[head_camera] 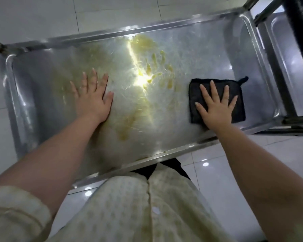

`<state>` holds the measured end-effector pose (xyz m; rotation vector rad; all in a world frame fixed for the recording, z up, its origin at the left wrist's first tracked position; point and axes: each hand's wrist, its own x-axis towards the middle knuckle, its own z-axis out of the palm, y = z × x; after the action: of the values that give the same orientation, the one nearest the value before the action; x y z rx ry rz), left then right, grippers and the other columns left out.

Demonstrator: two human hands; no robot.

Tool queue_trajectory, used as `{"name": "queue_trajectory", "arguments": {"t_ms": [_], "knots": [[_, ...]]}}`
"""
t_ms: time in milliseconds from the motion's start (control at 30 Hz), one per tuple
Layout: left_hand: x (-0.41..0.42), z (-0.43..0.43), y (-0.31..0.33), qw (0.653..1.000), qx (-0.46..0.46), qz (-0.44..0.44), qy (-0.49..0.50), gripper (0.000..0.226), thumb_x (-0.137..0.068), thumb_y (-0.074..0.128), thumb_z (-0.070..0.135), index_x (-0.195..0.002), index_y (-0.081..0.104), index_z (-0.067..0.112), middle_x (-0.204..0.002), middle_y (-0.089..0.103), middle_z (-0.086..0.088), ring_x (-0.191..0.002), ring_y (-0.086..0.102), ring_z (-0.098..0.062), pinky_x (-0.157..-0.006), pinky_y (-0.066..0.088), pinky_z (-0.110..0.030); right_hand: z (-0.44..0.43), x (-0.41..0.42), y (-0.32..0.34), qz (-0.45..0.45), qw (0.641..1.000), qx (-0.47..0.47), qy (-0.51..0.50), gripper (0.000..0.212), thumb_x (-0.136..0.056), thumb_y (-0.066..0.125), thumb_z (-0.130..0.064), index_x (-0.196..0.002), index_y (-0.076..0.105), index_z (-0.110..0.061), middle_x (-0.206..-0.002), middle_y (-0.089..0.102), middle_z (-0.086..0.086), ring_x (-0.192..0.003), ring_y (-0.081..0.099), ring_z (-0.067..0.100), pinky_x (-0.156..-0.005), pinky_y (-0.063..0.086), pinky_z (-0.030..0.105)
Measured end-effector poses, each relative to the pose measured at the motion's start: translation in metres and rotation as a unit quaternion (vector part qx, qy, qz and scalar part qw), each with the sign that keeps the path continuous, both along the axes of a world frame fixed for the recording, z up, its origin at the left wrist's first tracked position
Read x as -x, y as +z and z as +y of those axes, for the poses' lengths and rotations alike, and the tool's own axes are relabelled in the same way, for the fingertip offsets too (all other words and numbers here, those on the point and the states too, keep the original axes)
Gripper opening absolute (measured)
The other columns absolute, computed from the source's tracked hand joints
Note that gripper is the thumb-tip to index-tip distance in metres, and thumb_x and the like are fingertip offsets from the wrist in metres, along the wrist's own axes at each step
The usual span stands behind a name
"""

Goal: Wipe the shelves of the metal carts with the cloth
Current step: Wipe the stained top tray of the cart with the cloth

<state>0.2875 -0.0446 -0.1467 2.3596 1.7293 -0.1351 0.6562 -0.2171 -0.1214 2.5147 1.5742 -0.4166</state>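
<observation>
Where the view is nearest, a cream patterned shirt [129, 206] is seen, and both bare forearms are stretched forward from it over the top shelf [42, 84] of a metal cart. The left hand [93, 98] is laid flat on the bare steel with its fingers straight and spread, grasping nothing. The right hand [217, 107] is pressed palm-down on the black cloth [196, 105], fingers likewise straight and splayed rather than curled round it. The cloth lies flat at the shelf's right end, a small hanging loop at its far corner.

Yellow smears [154, 67] are spread across the middle of the shelf, between the two hands and somewhat farther away (a hand-shaped print can be made out among them). From the cloth they lie to the left and a little beyond. The shelf's long axis runs left to right, so a leftward sweep by the right hand is judged to be called for.

Beyond the right end, a second cart [285, 55] and a black post [299, 23] are seen over the tiled floor [112, 13]. No writing can be read.
</observation>
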Motion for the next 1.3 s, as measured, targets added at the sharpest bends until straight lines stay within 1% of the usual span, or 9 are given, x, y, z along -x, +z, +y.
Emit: {"name": "queue_trajectory", "arguments": {"t_ms": [133,300,433,667,800,900,1067,1200,1300], "knots": [[0.003,0.005,-0.002,1.000,-0.005,0.006,0.002,0.062,-0.096,0.008,0.060,-0.154,0.007,0.039,-0.165,-0.002,0.002,-0.150,-0.005,-0.026,-0.116,-0.010,-0.059,0.006,0.099,-0.007,0.008,0.998,0.023,0.062,0.066,-0.084,-0.002,-0.076,-0.140,-0.030,-0.054,-0.159,-0.024,-0.015,-0.144,-0.024,0.040,-0.108,-0.009,0.071],[0.007,0.013,0.002,1.000,-0.007,-0.010,-0.004,0.060,-0.097,0.012,0.058,-0.154,0.009,0.040,-0.165,-0.001,0.003,-0.151,-0.004,-0.026,-0.116,-0.008,-0.060,0.010,0.231,-0.009,0.053,0.983,-0.005,0.175,0.068,-0.090,0.007,-0.075,-0.152,-0.005,-0.049,-0.164,-0.008,-0.012,-0.146,-0.017,0.043,-0.107,-0.009,0.074],[0.007,0.024,0.003,1.000,0.003,-0.006,-0.014,0.060,-0.098,0.012,0.059,-0.154,0.005,0.040,-0.165,-0.004,0.004,-0.151,-0.008,-0.025,-0.116,-0.009,-0.059,0.015,0.184,-0.008,0.041,0.979,-0.030,0.199,0.066,-0.089,0.009,-0.078,-0.150,-0.004,-0.053,-0.162,-0.005,-0.017,-0.149,-0.011,0.037,-0.110,-0.006,0.071],[0.002,0.025,0.002,1.000,-0.002,0.004,-0.008,0.060,-0.097,0.008,0.061,-0.154,0.002,0.042,-0.164,-0.006,0.005,-0.150,-0.009,-0.025,-0.116,-0.011,-0.059,-0.021,0.006,0.006,0.003,1.000,0.028,-0.006,0.069,-0.084,0.007,-0.076,-0.147,-0.009,-0.055,-0.163,-0.009,-0.013,-0.148,-0.013,0.036,-0.113,-0.005,0.067],[0.001,0.025,0.001,1.000,-0.006,0.009,-0.008,0.060,-0.096,0.004,0.062,-0.153,-0.001,0.044,-0.164,-0.007,0.005,-0.150,-0.009,-0.024,-0.115,-0.012,-0.058,-0.021,0.040,0.006,-0.011,0.999,0.043,-0.011,0.067,-0.083,0.000,-0.074,-0.143,-0.022,-0.052,-0.162,-0.019,-0.011,-0.147,-0.017,0.040,-0.112,-0.005,0.069],[0.001,0.025,0.000,1.000,-0.008,0.003,-0.011,0.060,-0.096,0.005,0.062,-0.153,0.000,0.044,-0.164,-0.006,0.005,-0.150,-0.009,-0.025,-0.115,-0.012,-0.058,-0.016,0.123,0.000,0.004,0.996,0.029,0.080,0.068,-0.086,0.002,-0.074,-0.144,-0.024,-0.051,-0.159,-0.024,-0.011,-0.145,-0.019,0.043,-0.109,-0.007,0.071],[0.002,0.027,0.001,1.000,-0.010,-0.005,-0.004,0.060,-0.096,0.008,0.061,-0.153,0.003,0.044,-0.165,-0.004,0.006,-0.151,-0.007,-0.024,-0.115,-0.012,-0.058,-0.005,0.226,-0.003,0.043,0.981,0.005,0.190,0.068,-0.091,0.009,-0.075,-0.152,-0.002,-0.048,-0.164,-0.005,-0.008,-0.147,-0.011,0.044,-0.108,-0.003,0.074],[0.003,0.028,0.000,1.000,-0.005,-0.006,-0.009,0.061,-0.095,0.007,0.062,-0.153,0.003,0.044,-0.165,-0.003,0.006,-0.151,-0.006,-0.024,-0.115,-0.011,-0.058,-0.011,0.165,-0.004,0.023,0.977,-0.014,0.211,0.066,-0.090,0.008,-0.077,-0.150,-0.003,-0.053,-0.162,-0.005,-0.014,-0.149,-0.007,0.036,-0.111,-0.005,0.069],[0.004,0.028,-0.002,1.000,-0.010,-0.006,-0.009,0.061,-0.095,0.008,0.062,-0.153,0.004,0.044,-0.165,-0.002,0.005,-0.151,-0.005,-0.024,-0.115,-0.010,-0.059,-0.027,0.072,-0.002,-0.009,0.994,-0.007,0.110,0.069,-0.085,0.010,-0.077,-0.147,-0.010,-0.054,-0.162,-0.009,-0.015,-0.150,-0.008,0.034,-0.114,-0.004,0.066]]}}
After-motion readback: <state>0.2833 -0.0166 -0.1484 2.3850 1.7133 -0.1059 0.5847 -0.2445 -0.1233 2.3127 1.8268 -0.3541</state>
